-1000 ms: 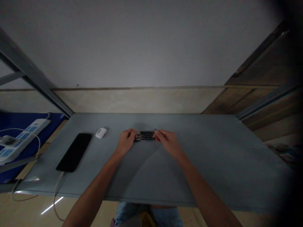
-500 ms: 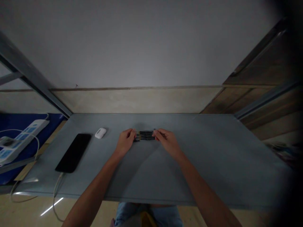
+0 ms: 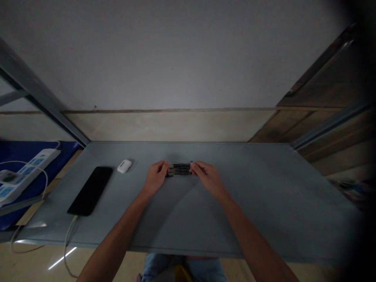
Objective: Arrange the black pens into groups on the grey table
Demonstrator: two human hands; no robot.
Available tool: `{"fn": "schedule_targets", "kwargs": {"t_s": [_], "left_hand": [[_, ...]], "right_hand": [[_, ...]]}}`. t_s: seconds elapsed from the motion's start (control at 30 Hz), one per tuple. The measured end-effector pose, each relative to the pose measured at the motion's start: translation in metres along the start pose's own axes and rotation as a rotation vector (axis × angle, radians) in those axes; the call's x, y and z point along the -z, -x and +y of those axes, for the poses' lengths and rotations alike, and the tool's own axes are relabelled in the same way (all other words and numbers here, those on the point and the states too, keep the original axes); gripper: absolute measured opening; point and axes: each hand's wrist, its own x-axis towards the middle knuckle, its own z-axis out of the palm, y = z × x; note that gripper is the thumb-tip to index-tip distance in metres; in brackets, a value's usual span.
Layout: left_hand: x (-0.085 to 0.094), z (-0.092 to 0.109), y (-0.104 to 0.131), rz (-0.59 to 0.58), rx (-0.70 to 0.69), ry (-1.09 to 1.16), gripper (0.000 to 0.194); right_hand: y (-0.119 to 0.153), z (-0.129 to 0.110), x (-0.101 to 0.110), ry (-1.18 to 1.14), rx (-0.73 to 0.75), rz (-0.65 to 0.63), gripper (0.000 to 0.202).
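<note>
Apparently was in the middle of squaring up a small row of dark pens [image 3: 179,169], gathered side by side near the centre of the desk [image 3: 264,196] and running crosswise between the left hand [image 3: 155,175] and the right hand [image 3: 209,175]. Pinched the left ends with the left hand, thumb and fingers drawn almost together. Pinched the right ends in a similar way with the right hand, thumb pressed towards the forefinger and the remaining fingers curled inward. Could not count the pens surely, because of the dim light and of the fingertips covering the ends. Could not tell either whether to call them slightly lifted or resting on the desk.

Judged the step in hand as one of holding and aligning, rather than of carrying, from the almost mirrored grip at both ends. For the next move, would have needed an even, gentle pressure from both sides, with the pens level and parallel. Would have needed also to loosen both hands together, so as not to roll or spread the row.

Noticed, to the left of the left hand, a white earphone case [image 3: 124,166] and, farther left and nearer to the front edge, a black phone [image 3: 90,191] with a pale cable [image 3: 68,232] at its near end. Saw also a white power strip [image 3: 26,177], well apart, beyond the left edge of the desk.
</note>
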Motion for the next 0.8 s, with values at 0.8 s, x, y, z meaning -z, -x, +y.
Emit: {"fn": "schedule_targets", "kwargs": {"t_s": [0.8], "left_hand": [[0.0017,0.0018,0.0000,0.008,0.010,0.016,0.039]], "right_hand": [[-0.0002,0.0004,-0.0002,0.003,0.022,0.011,0.032]]}}
